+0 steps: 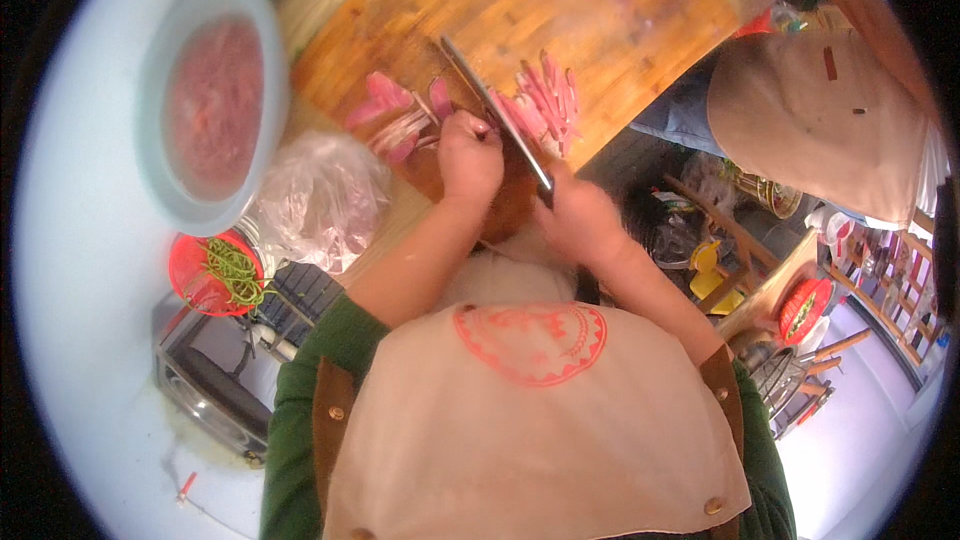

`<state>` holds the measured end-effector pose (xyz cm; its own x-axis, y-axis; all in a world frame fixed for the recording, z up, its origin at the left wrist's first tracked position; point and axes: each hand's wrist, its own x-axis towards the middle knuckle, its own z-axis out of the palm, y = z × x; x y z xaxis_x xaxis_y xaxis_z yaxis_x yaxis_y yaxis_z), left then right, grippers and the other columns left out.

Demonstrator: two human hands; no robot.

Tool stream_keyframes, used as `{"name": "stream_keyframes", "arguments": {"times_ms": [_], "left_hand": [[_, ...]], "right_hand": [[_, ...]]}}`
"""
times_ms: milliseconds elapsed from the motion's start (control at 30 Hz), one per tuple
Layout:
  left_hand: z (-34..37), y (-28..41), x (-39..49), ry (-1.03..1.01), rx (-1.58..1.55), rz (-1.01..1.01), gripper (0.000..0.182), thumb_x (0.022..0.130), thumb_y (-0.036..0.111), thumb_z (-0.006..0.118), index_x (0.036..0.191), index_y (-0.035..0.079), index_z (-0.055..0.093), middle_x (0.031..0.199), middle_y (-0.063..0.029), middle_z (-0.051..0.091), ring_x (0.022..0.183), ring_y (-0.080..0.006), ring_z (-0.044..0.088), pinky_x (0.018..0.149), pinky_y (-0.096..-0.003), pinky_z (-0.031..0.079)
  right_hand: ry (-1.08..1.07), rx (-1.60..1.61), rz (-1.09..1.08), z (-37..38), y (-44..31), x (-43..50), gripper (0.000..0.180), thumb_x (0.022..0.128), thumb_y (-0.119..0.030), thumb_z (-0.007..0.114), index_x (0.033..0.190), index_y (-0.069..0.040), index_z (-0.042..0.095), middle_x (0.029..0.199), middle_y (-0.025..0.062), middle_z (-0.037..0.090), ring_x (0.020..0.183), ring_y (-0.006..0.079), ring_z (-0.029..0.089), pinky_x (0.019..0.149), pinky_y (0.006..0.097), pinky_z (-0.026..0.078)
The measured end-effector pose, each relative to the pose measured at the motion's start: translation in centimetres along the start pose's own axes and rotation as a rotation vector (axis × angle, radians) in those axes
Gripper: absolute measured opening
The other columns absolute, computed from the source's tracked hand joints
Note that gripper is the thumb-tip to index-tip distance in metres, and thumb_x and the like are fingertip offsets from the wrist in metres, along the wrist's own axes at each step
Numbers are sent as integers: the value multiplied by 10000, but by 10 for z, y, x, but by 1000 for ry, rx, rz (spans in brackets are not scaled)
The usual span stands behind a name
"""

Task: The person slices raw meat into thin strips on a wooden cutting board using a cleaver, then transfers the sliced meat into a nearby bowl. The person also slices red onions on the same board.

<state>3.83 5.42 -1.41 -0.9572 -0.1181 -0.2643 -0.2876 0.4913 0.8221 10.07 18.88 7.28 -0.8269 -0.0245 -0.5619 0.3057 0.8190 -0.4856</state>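
Observation:
My right hand (581, 217) grips the dark handle of a long-bladed knife (499, 109), whose blade slants up and left over the wooden cutting board (615, 15). To the left of the blade my left hand (471, 157) rests on the board with its fingers curled; what lies under the fingertips is hidden. Pink, dark-edged slices (382, 97), which look like meat, lie just left of that hand. On the other side of the blade is a pile of thin pink strips (547, 101).
A large pale basin (274, 97) of pink food in liquid stands at the left. Below it are a crumpled clear plastic bag (322, 195) and a red basket (180, 274) of green beans. Another person in a beige apron (817, 120) stands at the right, close to the board.

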Motion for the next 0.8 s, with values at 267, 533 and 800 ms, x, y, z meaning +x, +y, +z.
{"name": "stream_keyframes", "arguments": {"times_ms": [267, 533, 800], "left_hand": [[1, 4, -8, -15, 59, -13, 137, 706, 61, 675, 726, 20, 547, 773, -165, 571, 741, -333, 582, 696, -391, 470], [1, 9, -9, 8, 46, -46, 144, 701, 81, 690, 721, 19, 562, 747, -159, 593, 704, -317, 595, 673, -380, 477], [4, 11, -4, 13, 46, -23, 159, 708, 85, 694, 709, 15, 552, 746, -172, 590, 701, -348, 593, 673, -398, 480]], "right_hand": [[69, 152, -41, 1, 16, 5, 345, 838, -257, 606, 1006, 16, 477, 739, 270, 621, 740, 451, 616, 682, 515, 496], [69, 97, -110, -18, 11, -14, 319, 845, -228, 593, 1006, 16, 465, 703, 262, 614, 708, 445, 617, 656, 521, 489], [101, 89, -105, -3, 16, 1, 298, 838, -214, 596, 988, 8, 465, 686, 264, 608, 694, 442, 616, 646, 518, 491]]}}
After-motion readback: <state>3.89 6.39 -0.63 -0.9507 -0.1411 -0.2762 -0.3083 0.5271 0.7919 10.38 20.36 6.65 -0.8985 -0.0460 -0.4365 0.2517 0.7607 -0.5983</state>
